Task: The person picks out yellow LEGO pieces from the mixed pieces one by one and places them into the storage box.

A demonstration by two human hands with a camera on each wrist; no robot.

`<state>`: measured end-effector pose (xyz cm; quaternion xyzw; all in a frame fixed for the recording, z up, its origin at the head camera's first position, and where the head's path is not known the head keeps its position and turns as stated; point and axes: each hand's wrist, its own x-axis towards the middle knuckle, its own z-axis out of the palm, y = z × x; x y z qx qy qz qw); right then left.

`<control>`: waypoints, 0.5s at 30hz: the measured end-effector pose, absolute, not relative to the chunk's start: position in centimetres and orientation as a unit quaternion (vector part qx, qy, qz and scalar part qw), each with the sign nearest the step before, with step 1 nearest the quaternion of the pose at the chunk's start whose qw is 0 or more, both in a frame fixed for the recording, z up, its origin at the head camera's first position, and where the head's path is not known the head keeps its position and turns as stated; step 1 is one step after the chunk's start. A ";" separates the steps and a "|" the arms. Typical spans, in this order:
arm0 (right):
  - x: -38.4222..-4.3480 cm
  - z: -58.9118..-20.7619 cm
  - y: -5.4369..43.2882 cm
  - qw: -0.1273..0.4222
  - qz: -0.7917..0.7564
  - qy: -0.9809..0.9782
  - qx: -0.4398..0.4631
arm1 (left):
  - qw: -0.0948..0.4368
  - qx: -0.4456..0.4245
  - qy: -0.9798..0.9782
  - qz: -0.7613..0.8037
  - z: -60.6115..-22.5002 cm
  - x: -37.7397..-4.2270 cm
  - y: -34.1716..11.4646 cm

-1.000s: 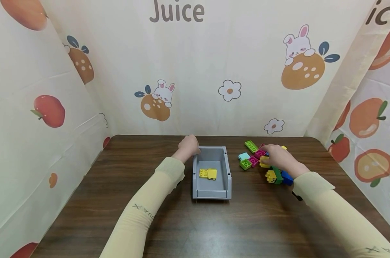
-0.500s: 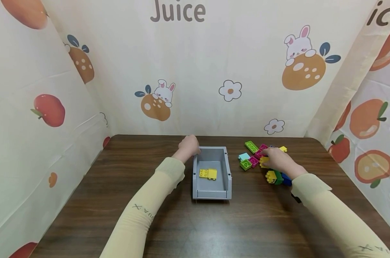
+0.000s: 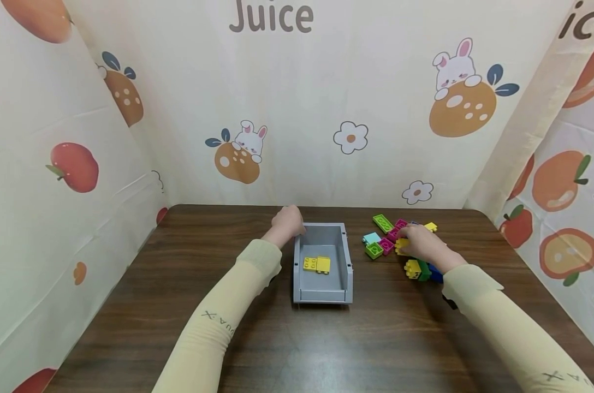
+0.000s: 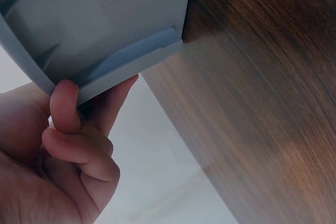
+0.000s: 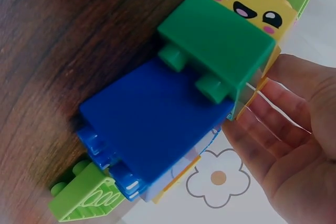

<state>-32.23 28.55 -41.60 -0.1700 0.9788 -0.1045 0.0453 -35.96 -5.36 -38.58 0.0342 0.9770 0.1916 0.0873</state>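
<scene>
A grey open bin (image 3: 326,296) stands mid-table, with two yellow bricks (image 3: 323,266) lying in it. My left hand (image 3: 287,221) grips the bin's back left corner, thumb and fingers on either side of the wall (image 4: 131,66). Over the loose toy bricks at the right is my right hand (image 3: 425,243), its fingertips at a yellow brick (image 3: 402,246). Below it lie joined bricks: a yellow one with a smiling face (image 5: 252,3), a green one (image 5: 220,30) and a blue one (image 5: 157,108). They hide the right fingertips in the right wrist view; I cannot tell if these pinch anything.
Beside the right hand lie magenta bricks (image 3: 387,246), a lime brick (image 3: 374,250), a pale blue brick (image 3: 371,238) and a long lime brick (image 3: 382,224). A small yellow brick (image 3: 431,226) is behind the hand. A printed curtain (image 3: 297,109) hangs at the table's back edge.
My right hand has lowered slightly towards me among the bricks, uncovering a magenta brick and more of the small yellow one behind it. The left hand and the bin have stayed put.
</scene>
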 end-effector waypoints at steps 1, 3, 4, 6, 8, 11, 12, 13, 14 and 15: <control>-32.2 -41.6 28.5 0.045 -0.106 0.979 -0.171 | 0.086 0.034 0.977 0.191 -38.6 -36.0 -5.4; -32.2 -41.5 28.5 0.048 -0.111 0.978 -0.171 | 0.086 0.033 0.977 0.193 -38.6 -36.0 -5.4; -32.1 -41.4 28.4 0.051 -0.114 0.977 -0.171 | 0.086 0.032 0.977 0.195 -38.6 -36.0 -5.3; -32.1 -41.4 28.4 0.055 -0.118 0.977 -0.169 | 0.086 0.030 0.976 0.198 -38.7 -36.0 -5.3; -32.1 -41.4 28.4 0.056 -0.120 0.977 -0.168 | 0.086 0.029 0.976 0.200 -38.7 -36.0 -5.3; -32.1 -41.3 28.4 0.054 -0.119 0.977 -0.169 | 0.085 0.029 0.975 0.201 -38.7 -36.0 -5.3; -32.0 -41.3 28.4 0.053 -0.118 0.977 -0.170 | 0.084 0.030 0.976 0.200 -38.7 -36.0 -5.3; -32.0 -41.3 28.3 0.053 -0.118 0.977 -0.170 | 0.084 0.030 0.976 0.200 -38.7 -36.0 -5.3; -32.0 -41.2 28.3 0.052 -0.117 0.977 -0.171 | 0.084 0.030 0.976 0.200 -38.7 -36.0 -5.3; -32.0 -41.2 28.3 0.051 -0.117 0.977 -0.172 | 0.085 0.030 0.976 0.199 -38.7 -36.0 -5.3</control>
